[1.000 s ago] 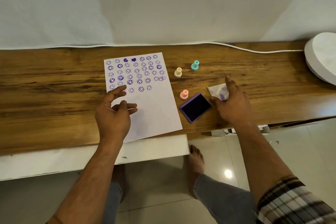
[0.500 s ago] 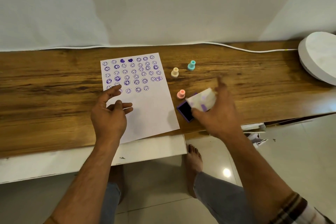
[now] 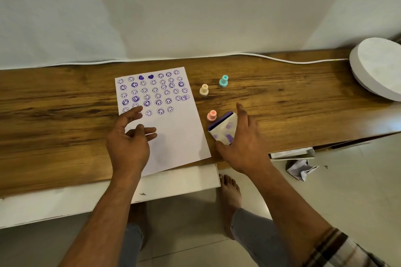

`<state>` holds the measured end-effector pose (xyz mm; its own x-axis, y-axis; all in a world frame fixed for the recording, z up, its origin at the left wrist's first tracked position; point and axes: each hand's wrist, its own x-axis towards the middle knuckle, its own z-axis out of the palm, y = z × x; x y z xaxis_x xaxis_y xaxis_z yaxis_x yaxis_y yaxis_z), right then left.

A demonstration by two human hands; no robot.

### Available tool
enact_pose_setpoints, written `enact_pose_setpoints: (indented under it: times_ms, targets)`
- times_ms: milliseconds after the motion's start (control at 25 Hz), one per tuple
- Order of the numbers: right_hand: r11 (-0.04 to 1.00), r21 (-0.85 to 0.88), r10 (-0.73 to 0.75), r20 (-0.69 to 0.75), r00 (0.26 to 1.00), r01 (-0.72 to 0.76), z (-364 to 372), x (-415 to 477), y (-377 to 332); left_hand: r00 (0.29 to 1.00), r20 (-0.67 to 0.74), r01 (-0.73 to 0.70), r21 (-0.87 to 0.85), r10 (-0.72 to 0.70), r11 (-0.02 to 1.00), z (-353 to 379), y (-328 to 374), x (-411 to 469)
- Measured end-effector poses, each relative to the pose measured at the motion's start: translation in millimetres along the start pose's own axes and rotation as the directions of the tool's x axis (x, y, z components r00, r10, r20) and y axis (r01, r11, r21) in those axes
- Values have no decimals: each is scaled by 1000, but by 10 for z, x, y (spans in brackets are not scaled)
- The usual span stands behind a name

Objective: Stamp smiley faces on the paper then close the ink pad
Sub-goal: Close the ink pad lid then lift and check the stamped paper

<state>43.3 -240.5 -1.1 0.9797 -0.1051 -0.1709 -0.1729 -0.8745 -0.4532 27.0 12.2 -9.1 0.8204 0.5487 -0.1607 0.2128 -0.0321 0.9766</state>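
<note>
Fingers (image 3: 243, 112) of the right hand (image 3: 245, 145) are spread around the ink pad lid (image 3: 225, 131): the thumb sits at the lid's near corner and the index finger runs along its far right side. The lid is white with purple ink smudges and lies tilted over the ink pad (image 3: 220, 120), whose purple edge shows only along the lid's upper left side. Whether the lid is fully seated cannot be determined.

Left hand (image 3: 130, 143) is loosely curled, holding nothing, positioned over the lower left part of the paper (image 3: 182, 136); contact between its fingertips and the sheet cannot be confirmed. The paper lies near the front edge of the wooden worktop (image 3: 54, 115), its near corner overhanging that edge. Rows of purple smiley faces and two solid hearts fill its far half; the near half is blank.

Ink pad position: just beside the right edge of the paper, near the front edge of the worktop. A pink stamp (image 3: 211, 115) stands upright just beside the pad's far left corner. A cream stamp (image 3: 204, 90) and a teal stamp (image 3: 223, 81) stand farther back, apart from each other. A white cable (image 3: 282, 60) runs along the back edge to a white round object (image 3: 377, 67) at the right end.
</note>
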Motion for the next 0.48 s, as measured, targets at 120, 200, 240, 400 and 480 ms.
enact_pose_setpoints:
  times_ms: [120, 200, 240, 400, 480]
  targets:
    - [1000, 7, 5, -12, 1000, -5, 22, 20, 13, 1000, 3, 6, -1, -6, 1000, 19, 8, -1]
    - [1000, -3, 10, 1, 1000, -10, 36, 37, 21, 1000, 7, 18, -4, -18, 1000, 29, 9, 5]
    - [1000, -3, 12, -4, 1000, -12, 44, 44, 23, 1000, 8, 20, -2, -20, 1000, 29, 10, 3]
    - [999, -45, 9, 3, 1000, -9, 79, 54, -13, 1000, 26, 1, 8, -1, 1000, 41, 41, -34]
    - [999, -46, 29, 11, 1000, -28, 64, 61, -52, 997, 78, 14, 16, -16, 1000, 67, 50, -59]
